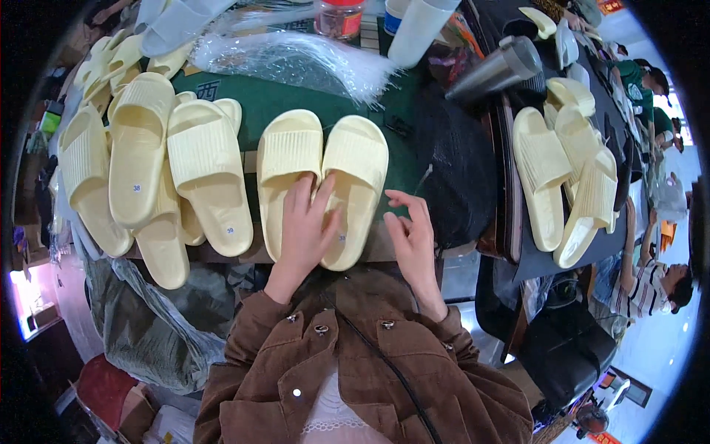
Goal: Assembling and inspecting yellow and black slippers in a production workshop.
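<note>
A pair of pale yellow slide slippers lies side by side before me, the left slipper touching the right slipper along their inner edges. My left hand rests over the inner edges with its fingertips at the strap openings; the fingers are stretched and the thumb stands apart. Just right of the pair hovers my right hand, thumb and forefinger spread, with nothing visible between them. A thin pale strand shows above that hand against a black bag.
Several matching slippers are heaped at the left. More slippers lie on the dark table at the right. Behind the pair are a bundle of clear plastic strands, a red-lidded jar, a white cup and a steel tumbler.
</note>
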`<control>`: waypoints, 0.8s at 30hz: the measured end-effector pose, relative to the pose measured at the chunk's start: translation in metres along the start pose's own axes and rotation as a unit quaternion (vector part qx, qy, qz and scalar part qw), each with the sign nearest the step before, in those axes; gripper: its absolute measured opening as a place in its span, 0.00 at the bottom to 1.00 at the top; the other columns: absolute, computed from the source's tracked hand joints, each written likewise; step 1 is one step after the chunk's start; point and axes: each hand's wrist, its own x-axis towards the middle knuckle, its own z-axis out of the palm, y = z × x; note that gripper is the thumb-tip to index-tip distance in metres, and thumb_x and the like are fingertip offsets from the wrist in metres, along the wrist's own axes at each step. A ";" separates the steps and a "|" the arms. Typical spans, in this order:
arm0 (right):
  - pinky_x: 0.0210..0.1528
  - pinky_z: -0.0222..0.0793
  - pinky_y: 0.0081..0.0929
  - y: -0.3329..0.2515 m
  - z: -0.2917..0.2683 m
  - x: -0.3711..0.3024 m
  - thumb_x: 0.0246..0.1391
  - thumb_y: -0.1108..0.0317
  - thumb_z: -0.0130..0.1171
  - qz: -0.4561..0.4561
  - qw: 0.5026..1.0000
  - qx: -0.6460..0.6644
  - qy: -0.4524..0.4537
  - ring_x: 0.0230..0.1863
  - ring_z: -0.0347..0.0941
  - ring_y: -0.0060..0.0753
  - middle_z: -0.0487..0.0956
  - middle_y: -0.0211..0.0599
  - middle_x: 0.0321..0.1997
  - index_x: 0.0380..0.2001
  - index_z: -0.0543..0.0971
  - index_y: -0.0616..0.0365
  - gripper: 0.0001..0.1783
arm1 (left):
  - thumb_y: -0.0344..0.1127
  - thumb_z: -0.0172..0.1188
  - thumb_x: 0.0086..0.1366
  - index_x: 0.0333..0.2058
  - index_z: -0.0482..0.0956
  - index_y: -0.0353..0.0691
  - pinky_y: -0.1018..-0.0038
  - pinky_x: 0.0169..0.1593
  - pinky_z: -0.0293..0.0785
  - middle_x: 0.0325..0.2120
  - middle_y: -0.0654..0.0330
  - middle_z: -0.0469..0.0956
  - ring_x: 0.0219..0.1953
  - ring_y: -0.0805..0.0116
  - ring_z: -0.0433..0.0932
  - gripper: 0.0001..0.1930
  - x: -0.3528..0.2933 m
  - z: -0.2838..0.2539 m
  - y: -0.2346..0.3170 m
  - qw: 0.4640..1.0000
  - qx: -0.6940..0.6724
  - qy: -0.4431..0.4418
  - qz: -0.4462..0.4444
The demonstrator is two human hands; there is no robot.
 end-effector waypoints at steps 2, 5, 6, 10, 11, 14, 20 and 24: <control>0.32 0.64 0.18 -0.003 0.002 0.004 0.55 0.77 0.56 0.115 0.993 0.014 -0.006 0.30 0.65 0.21 0.67 0.38 0.50 0.53 0.71 0.58 0.20 | 0.32 0.60 0.55 0.59 0.66 0.41 0.56 0.54 0.63 0.51 0.43 0.64 0.52 0.42 0.65 0.31 0.000 0.001 -0.001 1.000 0.003 0.013 0.006; 0.30 0.66 0.21 0.011 0.011 0.014 0.51 0.74 0.61 0.052 0.997 -0.053 -0.011 0.26 0.62 0.24 0.64 0.43 0.57 0.60 0.64 0.56 0.32 | 0.32 0.61 0.55 0.59 0.66 0.40 0.56 0.53 0.63 0.50 0.44 0.64 0.50 0.44 0.65 0.31 0.001 0.001 -0.002 1.000 0.009 -0.001 -0.002; 0.30 0.66 0.23 0.012 0.014 0.016 0.51 0.73 0.62 0.008 0.996 -0.084 0.005 0.25 0.62 0.25 0.63 0.45 0.59 0.62 0.61 0.56 0.36 | 0.32 0.61 0.55 0.59 0.66 0.40 0.56 0.53 0.63 0.50 0.44 0.64 0.50 0.44 0.65 0.31 0.000 0.001 -0.001 1.000 0.013 0.004 -0.004; 0.46 0.72 0.39 0.014 0.021 0.025 0.50 0.72 0.61 -0.031 0.979 -0.200 -0.019 0.50 0.71 0.54 0.57 0.50 0.66 0.65 0.56 0.58 0.40 | 0.32 0.61 0.54 0.59 0.65 0.40 0.56 0.52 0.63 0.49 0.45 0.64 0.49 0.44 0.65 0.32 0.001 0.000 0.003 1.000 0.007 0.006 -0.021; 0.54 0.69 0.41 0.006 0.020 0.026 0.50 0.73 0.59 0.045 0.987 -0.148 -0.044 0.60 0.63 0.59 0.57 0.50 0.67 0.65 0.56 0.58 0.39 | 0.32 0.61 0.54 0.59 0.65 0.39 0.56 0.52 0.63 0.48 0.45 0.64 0.49 0.44 0.65 0.32 0.001 -0.001 0.005 1.000 0.009 0.007 -0.017; 0.55 0.68 0.40 0.015 0.018 0.026 0.50 0.76 0.57 0.016 0.989 -0.144 -0.037 0.60 0.64 0.57 0.58 0.51 0.66 0.65 0.55 0.59 0.39 | 0.31 0.61 0.53 0.58 0.65 0.38 0.56 0.53 0.63 0.48 0.45 0.64 0.49 0.44 0.65 0.31 -0.002 -0.003 0.009 1.000 0.010 0.008 -0.021; 0.39 0.70 0.24 0.014 0.007 0.018 0.49 0.81 0.56 -0.008 0.993 -0.118 -0.021 0.45 0.72 0.38 0.61 0.47 0.65 0.63 0.61 0.61 0.35 | 0.30 0.62 0.54 0.60 0.64 0.39 0.56 0.56 0.63 0.51 0.43 0.63 0.53 0.40 0.63 0.33 -0.013 -0.001 0.019 0.999 -0.013 -0.004 -0.036; 0.28 0.61 0.13 0.000 -0.001 0.014 0.52 0.84 0.52 -0.009 0.997 -0.069 -0.032 0.25 0.60 0.16 0.63 0.39 0.64 0.60 0.66 0.60 0.30 | 0.29 0.62 0.54 0.60 0.63 0.38 0.55 0.56 0.63 0.52 0.42 0.62 0.54 0.40 0.62 0.33 -0.013 -0.001 0.021 0.999 -0.006 -0.018 -0.039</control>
